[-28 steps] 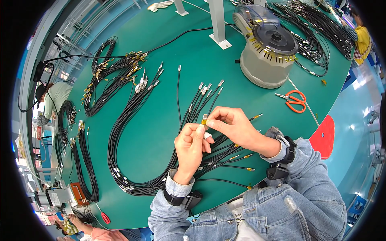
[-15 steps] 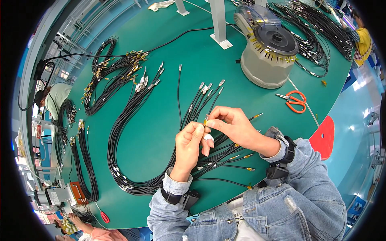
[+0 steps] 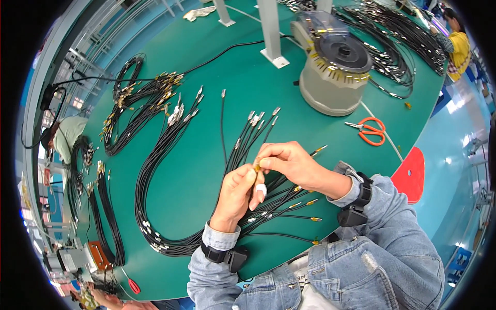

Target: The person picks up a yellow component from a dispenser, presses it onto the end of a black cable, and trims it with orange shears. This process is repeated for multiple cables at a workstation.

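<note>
Above the near side of the bench, my two hands meet fingertip to fingertip. My left hand (image 3: 235, 194) pinches a cable end, mostly hidden by the fingers. A small piece of yellow tape (image 3: 257, 168) shows between the fingertips. From the other side my right hand (image 3: 292, 163) closes thumb and forefinger on the tape. One finger below the pinch wears a white wrap (image 3: 261, 189). Beneath the hands lies a bundle of black cables (image 3: 173, 244), curving in a U. Some of its ends carry bare metal connectors (image 3: 256, 119); others have yellow-taped ends (image 3: 315, 219).
A round tape dispenser (image 3: 333, 85) with yellow strips stands at the far right, beside a metal post (image 3: 271, 36). Orange-handled scissors (image 3: 372, 132) lie nearer. More cable bundles (image 3: 132, 121) lie left and at the back right (image 3: 398, 33). A red stool (image 3: 411, 175) is beside the bench. Other people are around.
The whole view has shifted slightly, moving the bench things a little left. Both hands stay joined at the pinch, and the metal tip seen earlier above the tape is now covered by fingers.
</note>
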Demonstrator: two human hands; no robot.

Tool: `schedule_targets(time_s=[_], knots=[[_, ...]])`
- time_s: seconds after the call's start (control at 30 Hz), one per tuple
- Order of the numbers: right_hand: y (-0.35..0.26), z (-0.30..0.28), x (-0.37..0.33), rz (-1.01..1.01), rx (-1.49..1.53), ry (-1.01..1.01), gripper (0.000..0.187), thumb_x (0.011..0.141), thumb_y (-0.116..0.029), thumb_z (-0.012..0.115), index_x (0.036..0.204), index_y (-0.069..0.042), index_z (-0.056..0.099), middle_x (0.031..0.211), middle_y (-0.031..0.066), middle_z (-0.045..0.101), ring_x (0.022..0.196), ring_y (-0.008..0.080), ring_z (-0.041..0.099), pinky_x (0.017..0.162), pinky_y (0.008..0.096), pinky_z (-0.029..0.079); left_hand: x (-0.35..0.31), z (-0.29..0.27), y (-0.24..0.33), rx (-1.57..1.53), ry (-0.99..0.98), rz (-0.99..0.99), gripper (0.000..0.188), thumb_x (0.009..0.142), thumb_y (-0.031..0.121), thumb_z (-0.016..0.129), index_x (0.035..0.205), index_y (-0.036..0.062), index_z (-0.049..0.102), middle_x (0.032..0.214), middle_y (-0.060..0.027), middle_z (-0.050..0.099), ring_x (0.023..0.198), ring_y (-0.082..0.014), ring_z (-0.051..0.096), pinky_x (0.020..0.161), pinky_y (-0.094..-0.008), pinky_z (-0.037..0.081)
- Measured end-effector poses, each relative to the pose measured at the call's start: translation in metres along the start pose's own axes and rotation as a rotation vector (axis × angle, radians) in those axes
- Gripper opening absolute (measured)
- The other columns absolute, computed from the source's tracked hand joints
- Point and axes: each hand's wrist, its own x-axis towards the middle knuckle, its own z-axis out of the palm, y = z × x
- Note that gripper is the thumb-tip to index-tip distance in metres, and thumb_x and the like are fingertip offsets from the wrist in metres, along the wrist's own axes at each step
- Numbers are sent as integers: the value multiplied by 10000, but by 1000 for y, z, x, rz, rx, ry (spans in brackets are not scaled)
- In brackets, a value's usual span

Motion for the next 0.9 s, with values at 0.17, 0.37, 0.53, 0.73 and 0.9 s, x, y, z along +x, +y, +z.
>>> schedule_targets(time_s=[0.17, 0.37, 0.53, 0.73, 0.9], knots=[[-33, -6, -4, 19, -95, 48, 157, 897, -118, 537, 900, 17, 616, 796, 15, 583, 740, 87, 533, 692, 239, 443, 3, 10, -12, 438, 72, 179, 186, 891, 183, 554, 843, 7, 591, 641, -75, 575, 483, -121, 510, 444, -228, 402], [-96, -67, -30, -456, -458, 711, 134, 880, -109, 546, 891, -5, 631, 768, -4, 573, 693, 62, 491, 657, 205, 407, 6, 28, -17, 1426, 127, 525, 89, 741, 76, 684, 812, 28, 660, 735, -98, 561, 646, -193, 561, 573, -308, 440], [-132, -125, -47, -335, -556, 928, 173, 853, -196, 598, 852, -26, 631, 754, -21, 550, 718, 58, 469, 667, 215, 374, 6, 26, -13, 1224, 216, 392, 91, 748, 75, 672, 824, 29, 652, 781, -106, 558, 686, -235, 554, 592, -326, 438], [-128, -145, -46, -67, -471, 805, 206, 836, -249, 618, 831, -44, 630, 744, -28, 531, 716, 67, 456, 667, 227, 358, 12, 10, -11, 1541, 447, 535, 106, 769, 86, 653, 856, 31, 627, 825, -100, 562, 768, -266, 553, 653, -357, 446], [-129, -147, -46, -120, -406, 764, 174, 838, -229, 608, 814, -57, 624, 736, -33, 522, 705, 68, 448, 667, 226, 357, 11, 3, -10, 1640, 536, 481, 121, 770, 88, 649, 874, 34, 615, 854, -103, 561, 817, -277, 551, 693, -365, 449]])
